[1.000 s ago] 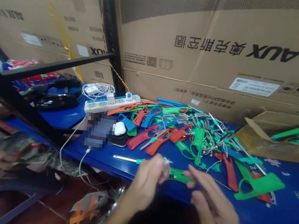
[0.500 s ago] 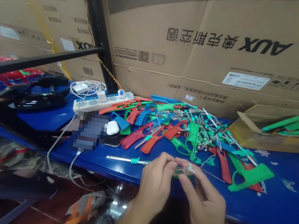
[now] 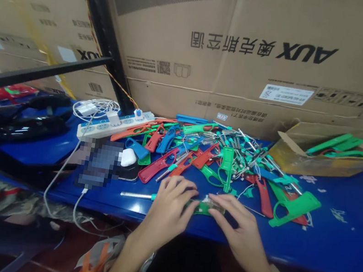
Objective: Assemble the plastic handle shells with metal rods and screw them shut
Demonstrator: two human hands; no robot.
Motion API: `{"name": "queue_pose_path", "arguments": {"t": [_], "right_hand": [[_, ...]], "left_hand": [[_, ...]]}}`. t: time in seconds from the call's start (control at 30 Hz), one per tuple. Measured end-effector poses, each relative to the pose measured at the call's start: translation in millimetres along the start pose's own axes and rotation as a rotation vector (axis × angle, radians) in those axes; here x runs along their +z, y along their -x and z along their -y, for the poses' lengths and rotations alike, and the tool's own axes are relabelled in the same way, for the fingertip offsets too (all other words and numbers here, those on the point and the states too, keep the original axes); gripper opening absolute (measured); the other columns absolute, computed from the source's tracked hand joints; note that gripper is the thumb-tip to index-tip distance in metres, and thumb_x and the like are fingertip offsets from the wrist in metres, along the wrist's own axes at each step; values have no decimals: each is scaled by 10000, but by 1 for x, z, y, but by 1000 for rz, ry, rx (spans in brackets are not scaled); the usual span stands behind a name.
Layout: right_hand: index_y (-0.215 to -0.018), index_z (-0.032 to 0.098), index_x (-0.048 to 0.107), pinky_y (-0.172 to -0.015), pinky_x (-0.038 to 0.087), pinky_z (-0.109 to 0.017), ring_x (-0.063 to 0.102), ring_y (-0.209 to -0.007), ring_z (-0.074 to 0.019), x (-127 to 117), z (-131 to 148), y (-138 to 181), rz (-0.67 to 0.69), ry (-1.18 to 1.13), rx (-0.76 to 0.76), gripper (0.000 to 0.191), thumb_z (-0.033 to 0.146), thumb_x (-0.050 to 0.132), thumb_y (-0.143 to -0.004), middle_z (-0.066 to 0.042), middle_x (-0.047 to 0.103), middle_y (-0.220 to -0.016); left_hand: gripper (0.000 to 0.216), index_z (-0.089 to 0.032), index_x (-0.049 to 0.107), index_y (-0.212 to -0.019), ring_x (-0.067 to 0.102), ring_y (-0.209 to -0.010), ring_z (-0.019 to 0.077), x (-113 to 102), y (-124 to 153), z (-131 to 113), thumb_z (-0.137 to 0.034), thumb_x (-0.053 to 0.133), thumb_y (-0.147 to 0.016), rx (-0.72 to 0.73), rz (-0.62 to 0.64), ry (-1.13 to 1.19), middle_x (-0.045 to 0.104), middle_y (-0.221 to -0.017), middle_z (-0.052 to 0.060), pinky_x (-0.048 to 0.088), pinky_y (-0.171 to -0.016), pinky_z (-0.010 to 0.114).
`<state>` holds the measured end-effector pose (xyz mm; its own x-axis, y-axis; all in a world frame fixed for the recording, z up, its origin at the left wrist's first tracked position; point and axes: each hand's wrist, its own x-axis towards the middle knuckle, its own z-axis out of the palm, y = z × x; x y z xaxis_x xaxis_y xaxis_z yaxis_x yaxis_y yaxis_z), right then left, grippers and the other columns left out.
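My left hand [image 3: 166, 208] and my right hand [image 3: 237, 224] meet over the front of the blue table [image 3: 323, 243]. Between them they hold a small green plastic handle piece [image 3: 203, 207], which lies low against the tabletop. Both hands have their fingers bent round it, so most of the piece is hidden. Just left of my left hand lies a metal rod with a teal collar [image 3: 138, 195]. Behind the hands spreads a pile of red, green and blue plastic handles and metal rods [image 3: 219, 161].
A white power strip [image 3: 114, 124] with chargers and cables sits at the back left, beside a blurred phone [image 3: 100, 163] and a white earbud case [image 3: 127, 157]. A cardboard box of green parts [image 3: 324, 155] stands at the right. Large cartons form the back wall. A black shelf post [image 3: 101, 30] rises at the left.
My hands have come together on the green piece and lowered it toward the tabletop. The view has shifted right, and the person's arm at the far left is out of sight.
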<state>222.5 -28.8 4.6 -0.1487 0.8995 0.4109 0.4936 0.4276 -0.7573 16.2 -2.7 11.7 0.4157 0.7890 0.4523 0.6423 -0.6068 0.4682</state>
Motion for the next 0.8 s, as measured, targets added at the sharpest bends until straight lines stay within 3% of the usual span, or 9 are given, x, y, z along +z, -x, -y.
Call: {"name": "queue_pose_path", "arguments": {"t": [0.17, 0.27, 0.4, 0.8], "right_hand": [[-1110, 244, 705, -889, 589, -304, 710, -1011, -215, 2, -1, 0, 18, -20, 39, 145, 302, 644, -992, -52, 727, -1091], [-1082, 238, 705, -873, 594, -302, 711, -994, -215, 2, 1, -1, 46, -35, 31, 122, 291, 645, -990, -54, 727, -1064], [-1085, 236, 711, -853, 595, -286, 710, -971, -201, 2, 3, -1, 44, -36, 11, 119, 272, 652, -988, -49, 721, -1054], [-1137, 245, 726, -875, 593, -308, 703, -999, -207, 4, 0, -2, 69, -6, -14, 169, 246, 625, -1001, -59, 708, -1089]], "left_hand": [[153, -233, 763, -982, 591, -1059, 244, 0, -2, 2, -190, 616, -988, 44, -5, 1, 765, -1073, 21, 366, -989, 472], [145, -224, 759, -934, 610, -999, 232, 2, -1, 1, -160, 635, -971, 31, -78, 10, 779, -1025, 9, 383, -941, 450], [114, -212, 739, -999, 621, -978, 213, 1, 5, 2, -162, 637, -982, 1, -169, 97, 779, -1050, 19, 417, -914, 405], [159, -220, 686, -1106, 575, -1046, 227, -2, 10, 3, -163, 570, -1013, -21, -51, 160, 746, -1081, 37, 418, -961, 397]]}}
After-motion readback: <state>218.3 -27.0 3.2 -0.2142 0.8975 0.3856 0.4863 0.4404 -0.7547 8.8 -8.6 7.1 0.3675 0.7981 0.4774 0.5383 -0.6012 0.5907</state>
